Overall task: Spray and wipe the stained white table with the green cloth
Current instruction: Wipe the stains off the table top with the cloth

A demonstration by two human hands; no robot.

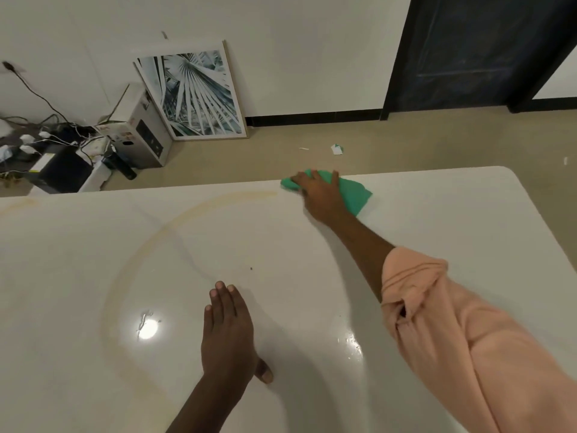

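The soft green cleaning cloth (354, 192) lies bunched at the far edge of the glossy white tabletop (421, 214); the right hand (321, 195) lies over it with fingers spread, pressing it flat against the surface, not pinching it; the left hand (228, 332) rests palm-down and relaxed on the near part of the table, holding nothing. The cloth appears light and limp; it will likely fold and slide easily on the wet sheen, so pressure from a flat palm over its middle should control it best. A curved tan stain ring (150, 245) runs across the tabletop, well apart from the cloth; droplets glint near a light reflection. Beyond the table: beige floor, a framed leaf print (196, 92) leaning on the white wall, a dark door (474, 48).
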